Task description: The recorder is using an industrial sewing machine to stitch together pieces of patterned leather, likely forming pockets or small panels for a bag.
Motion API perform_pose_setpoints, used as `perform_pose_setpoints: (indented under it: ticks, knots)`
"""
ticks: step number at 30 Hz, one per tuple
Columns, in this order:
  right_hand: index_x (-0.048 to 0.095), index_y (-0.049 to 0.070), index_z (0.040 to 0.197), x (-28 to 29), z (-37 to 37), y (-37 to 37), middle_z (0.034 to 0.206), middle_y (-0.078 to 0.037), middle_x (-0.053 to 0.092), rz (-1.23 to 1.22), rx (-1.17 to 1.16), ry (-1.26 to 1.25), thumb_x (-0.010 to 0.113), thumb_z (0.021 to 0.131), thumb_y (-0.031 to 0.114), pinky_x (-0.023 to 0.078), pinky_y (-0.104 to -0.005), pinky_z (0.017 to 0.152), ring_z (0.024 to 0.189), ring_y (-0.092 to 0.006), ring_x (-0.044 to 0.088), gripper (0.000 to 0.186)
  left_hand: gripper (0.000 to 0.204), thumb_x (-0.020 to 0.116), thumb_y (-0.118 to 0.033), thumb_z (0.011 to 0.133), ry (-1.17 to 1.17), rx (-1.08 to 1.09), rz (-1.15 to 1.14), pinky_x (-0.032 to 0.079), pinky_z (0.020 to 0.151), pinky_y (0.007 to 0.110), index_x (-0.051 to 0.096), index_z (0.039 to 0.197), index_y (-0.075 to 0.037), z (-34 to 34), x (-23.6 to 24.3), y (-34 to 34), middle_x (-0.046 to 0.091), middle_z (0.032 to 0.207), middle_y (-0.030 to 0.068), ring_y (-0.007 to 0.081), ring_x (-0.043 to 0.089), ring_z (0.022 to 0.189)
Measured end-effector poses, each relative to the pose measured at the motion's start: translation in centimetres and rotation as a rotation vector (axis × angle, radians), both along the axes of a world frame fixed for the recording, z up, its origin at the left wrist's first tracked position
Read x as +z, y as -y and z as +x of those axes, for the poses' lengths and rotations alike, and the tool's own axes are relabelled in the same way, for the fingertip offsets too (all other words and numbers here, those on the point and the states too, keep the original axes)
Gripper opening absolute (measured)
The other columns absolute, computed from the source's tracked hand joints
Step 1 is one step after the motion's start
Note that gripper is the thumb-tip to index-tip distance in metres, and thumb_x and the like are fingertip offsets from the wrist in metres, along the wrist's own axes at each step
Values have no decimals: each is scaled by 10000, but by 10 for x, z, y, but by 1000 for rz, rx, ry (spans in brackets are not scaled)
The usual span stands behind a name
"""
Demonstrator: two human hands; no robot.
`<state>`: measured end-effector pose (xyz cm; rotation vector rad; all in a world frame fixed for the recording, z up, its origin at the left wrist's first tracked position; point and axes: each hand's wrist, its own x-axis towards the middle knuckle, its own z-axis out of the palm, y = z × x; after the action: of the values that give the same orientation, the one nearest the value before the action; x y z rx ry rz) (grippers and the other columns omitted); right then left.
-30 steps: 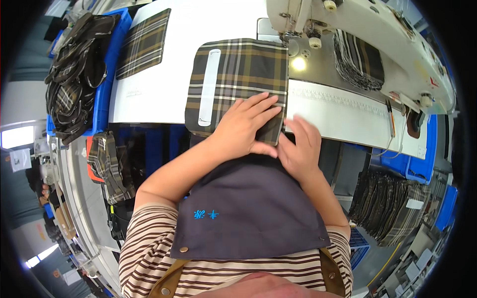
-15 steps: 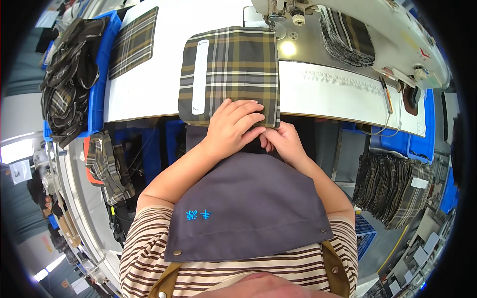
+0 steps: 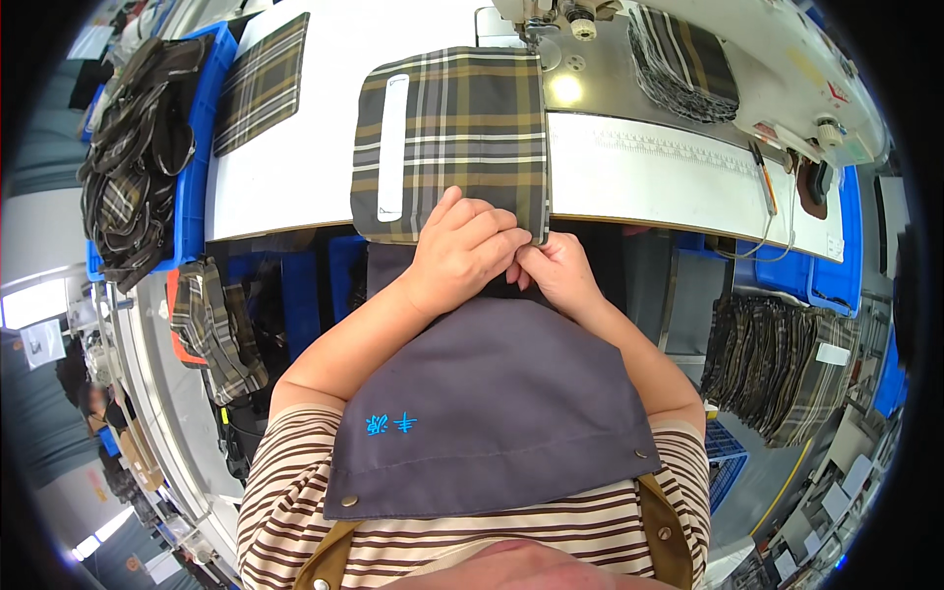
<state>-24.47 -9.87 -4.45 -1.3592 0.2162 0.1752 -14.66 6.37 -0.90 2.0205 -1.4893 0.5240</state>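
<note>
A plaid fabric panel (image 3: 467, 128) in black, olive and white lies flat at the front edge of the white table, its far right corner by the sewing machine's presser foot (image 3: 532, 41). A long white strip (image 3: 393, 147) runs down its left part. My left hand (image 3: 460, 251) rests over the panel's near edge, fingers bent and drawn together toward the near right corner. Right beside it, my right hand (image 3: 559, 270) pinches that corner between thumb and fingers. The fingertips of both hands meet there, and the fabric between them is mostly hidden.
The sewing machine (image 3: 821, 93) arches over the far right. A stack of plaid pieces (image 3: 685, 64) sits under it. At left are another plaid panel (image 3: 264, 84) and a blue crate (image 3: 197, 177) of dark pieces. A ruler scale (image 3: 669, 147) and an orange-handled tool (image 3: 765, 182) lie right.
My left hand's fingers have curled in closer to the corner, and the right hand has shifted slightly up against them. The panel appears a little farther up and left, as does the whole table.
</note>
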Motion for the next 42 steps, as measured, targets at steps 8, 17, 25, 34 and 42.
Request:
perform_pose_setpoints:
  ticks: [8,17,25,34,42]
  knots:
    - [725,6,892,2,1,3,782,-51,721,-68,62,-1,534,1004,126,521,-273,643,680,-102,634,252,320,754,-128,684,-7,-45,-2,456,797,358,747,1004,-116,2,-1,1,667,1007,-23,182,601,906]
    - [705,22,992,-4,-11,2,865,-98,696,-413,-76,220,694,897,108,514,-323,677,760,-200,661,128,319,735,-103,715,-40,-120,-3,472,784,354,749,1034,-86,7,-1,-1,674,1021,4,190,602,896]
    - [714,47,1044,20,0,30,1127,-85,690,-1401,-229,1008,698,825,93,549,-406,887,1013,-266,686,225,279,711,-75,738,-37,-171,-8,489,748,347,741,1015,-73,11,1,-1,678,1002,24,201,606,875]
    - [712,22,930,36,7,32,1004,-109,701,-1470,20,1002,673,793,101,552,-417,982,1079,-262,685,163,330,776,-174,863,-258,-70,35,491,913,442,695,1173,-94,42,12,21,686,1182,62,280,624,1093]
    - [697,17,928,39,11,33,995,-109,689,-1477,53,974,652,798,110,563,-401,960,1084,-268,682,166,592,712,-469,928,-254,89,381,351,1080,645,572,1457,-243,67,7,24,489,1556,2,288,377,1485]
